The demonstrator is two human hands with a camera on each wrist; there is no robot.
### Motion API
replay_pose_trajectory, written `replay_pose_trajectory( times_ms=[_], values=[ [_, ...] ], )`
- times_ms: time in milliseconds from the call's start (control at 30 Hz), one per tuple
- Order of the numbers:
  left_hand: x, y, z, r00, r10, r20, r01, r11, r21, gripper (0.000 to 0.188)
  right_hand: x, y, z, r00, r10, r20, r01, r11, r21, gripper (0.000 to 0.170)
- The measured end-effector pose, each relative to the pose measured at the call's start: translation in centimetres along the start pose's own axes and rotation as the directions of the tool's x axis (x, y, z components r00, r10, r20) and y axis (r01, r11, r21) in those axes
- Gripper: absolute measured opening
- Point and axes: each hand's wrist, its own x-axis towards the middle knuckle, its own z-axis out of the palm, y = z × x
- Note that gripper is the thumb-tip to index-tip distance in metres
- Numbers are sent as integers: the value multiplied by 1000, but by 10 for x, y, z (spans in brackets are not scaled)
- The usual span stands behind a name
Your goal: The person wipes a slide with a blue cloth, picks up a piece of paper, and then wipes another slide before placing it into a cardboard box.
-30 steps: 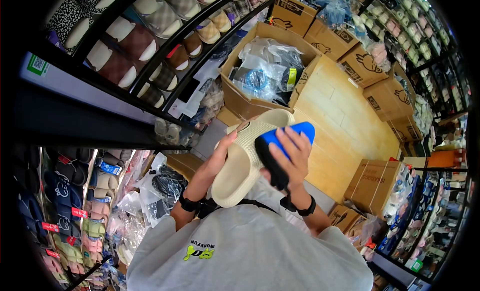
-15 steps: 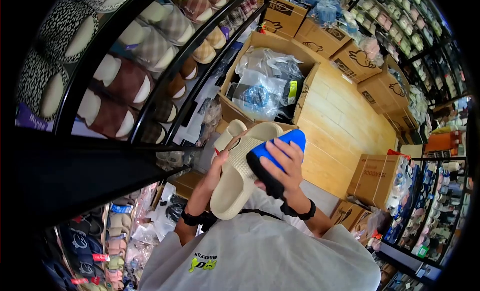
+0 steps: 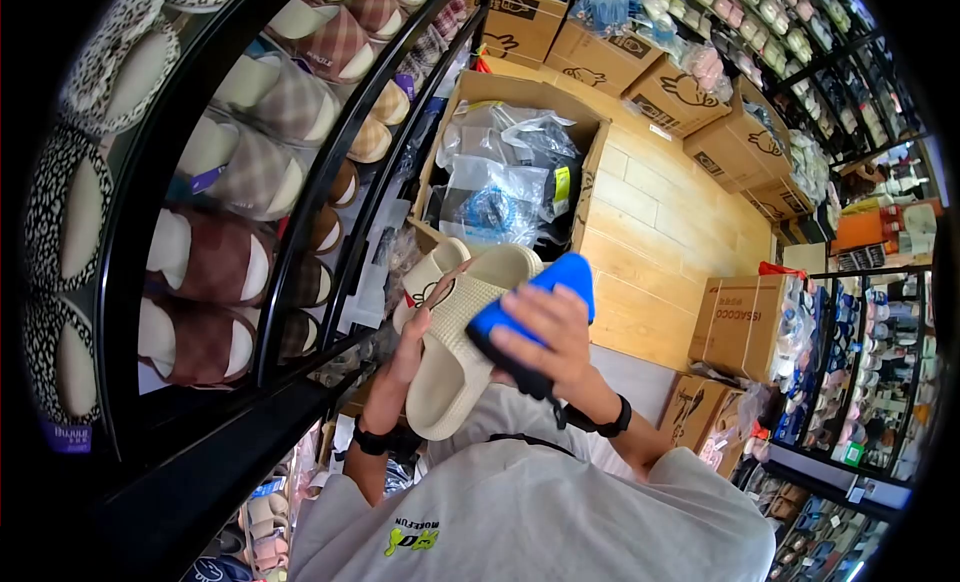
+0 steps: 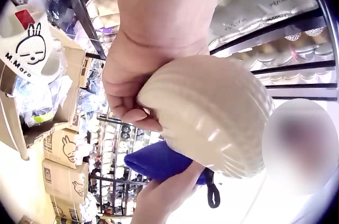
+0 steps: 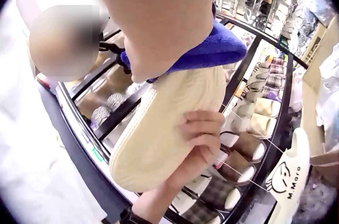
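Two cream rubber slides (image 3: pixel 438 390) in front of a lt-grey shirt (image 3: pixel 560 512); L hand (image 3: pixel 402 360) grips the nearer, R hand (image 3: pixel 556 344) clamped on blue-&-black plush pad (image 3: pixel 578 280) at its side. Hands apart.

The cream slipper (image 3: pixel 440 387), textured at the strap, is tilted. The second slipper (image 3: pixel 438 260), rabbit-printed, is beside it. The blue plush pad (image 3: pixel 572 278) is at the cream slipper's side.

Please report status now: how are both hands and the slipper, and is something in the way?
Left hand gripping cream slipper. Right hand holding blue pad at its side. Second slipper close beside, possibly in the way.
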Motion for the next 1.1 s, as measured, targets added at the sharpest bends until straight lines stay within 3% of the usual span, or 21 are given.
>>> replay_pose_trajectory(
  times_ms=[33,100,167,200,300,433,567,767,833,867,967,1100],
  values=[
    [7,1,1,1000,3,2,-3,1000,2,91,7,4,1,991,123,-59,-122,992,17,54],
    [20,5,2,1000,8,-3,-8,1000,12,91,4,12,8,986,138,-92,-138,990,11,55],
    [33,9,3,1000,17,-10,-17,999,35,92,-4,8,13,995,11,-95,-9,1000,21,52],
    [41,10,3,1000,25,-18,-24,998,50,92,-6,6,20,990,-56,-131,63,997,45,41],
    [64,15,6,998,41,-40,-38,996,81,92,-9,21,11,937,-349,25,346,935,75,35],
    [102,21,9,996,64,-54,-56,988,141,93,-6,55,5,927,-374,28,365,916,164,38],
    [142,29,5,994,89,-59,-74,974,212,94,-5,102,-5,954,-287,91,271,950,152,43],
    [210,29,-15,990,126,-62,-92,917,389,96,-9,151,-10,989,-17,146,-19,970,242,61],
    [235,22,-28,983,181,-40,-139,862,488,96,-19,166,-8,980,20,197,-68,968,240,62],
    [255,17,-35,962,272,2,-228,801,554,108,-24,173,-7,968,52,247,-111,966,232,63],
    [289,-5,-34,985,155,-78,-106,893,436,111,-36,186,-5,948,108,299,-174,963,207,64],
    [325,-49,-61,988,113,-101,-40,839,543,110,-42,200,-2,931,175,321,-253,942,220,62]
  ],
)
